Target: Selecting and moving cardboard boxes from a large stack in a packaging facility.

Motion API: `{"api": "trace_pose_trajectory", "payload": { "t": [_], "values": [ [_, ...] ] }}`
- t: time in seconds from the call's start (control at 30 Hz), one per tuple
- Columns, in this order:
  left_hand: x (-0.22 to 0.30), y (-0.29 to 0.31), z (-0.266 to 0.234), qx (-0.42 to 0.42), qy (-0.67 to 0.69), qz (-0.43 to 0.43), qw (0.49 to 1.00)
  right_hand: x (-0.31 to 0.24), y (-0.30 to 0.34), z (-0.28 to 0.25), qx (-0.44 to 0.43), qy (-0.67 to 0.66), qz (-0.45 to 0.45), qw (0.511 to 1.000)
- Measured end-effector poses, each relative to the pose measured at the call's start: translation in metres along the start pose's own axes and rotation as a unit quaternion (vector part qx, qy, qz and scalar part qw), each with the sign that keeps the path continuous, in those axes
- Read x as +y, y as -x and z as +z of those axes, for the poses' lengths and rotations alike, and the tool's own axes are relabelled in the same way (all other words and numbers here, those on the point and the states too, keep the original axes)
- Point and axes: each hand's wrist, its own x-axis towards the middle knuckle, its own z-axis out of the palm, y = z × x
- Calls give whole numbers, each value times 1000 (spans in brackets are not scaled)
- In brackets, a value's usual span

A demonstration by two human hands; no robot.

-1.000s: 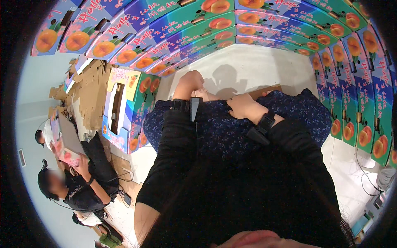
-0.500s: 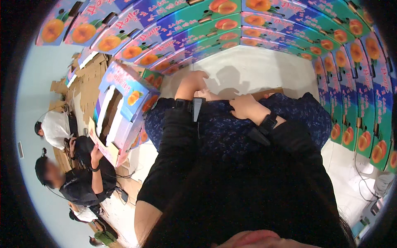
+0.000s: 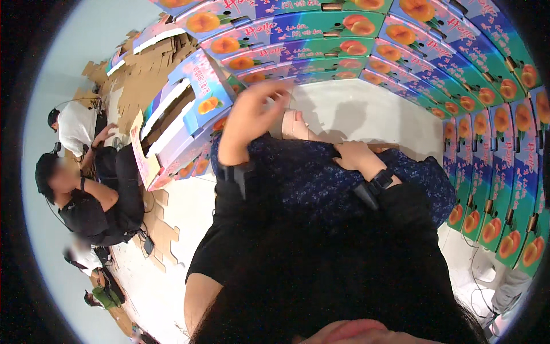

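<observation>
a: how were the hands seen?
b: the left hand (image 3: 252,112) was raised open, empty, near the far-left fruit box (image 3: 189,109); the right hand (image 3: 352,155) was rested flat on dark patterned fabric (image 3: 303,178).

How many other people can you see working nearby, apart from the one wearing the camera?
3, all at the left: a person in a white top, a person in black just below, and a partly visible person lower still. More may be hidden.
</observation>
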Motion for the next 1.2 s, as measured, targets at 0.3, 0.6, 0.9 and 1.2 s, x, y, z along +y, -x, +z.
{"api": "trace_pose_trajectory", "payload": {
  "t": [0.3, 0.6, 0.9, 1.2],
  "values": [
    [-107, 103, -95, 231, -475, -154, 835, -1, 2, -5, -1, -17, -7, 1000],
    [-96, 68, -136, 69, -379, -322, 864, 2, 2, -2, 11, -33, -3, 999],
    [-74, 82, -105, 116, -400, -259, 871, 0, 3, -10, -14, -16, 24, 999],
    [-7, 117, -87, 26, -425, -222, 877, -2, 13, -19, 38, -28, -14, 999]
  ]
}}
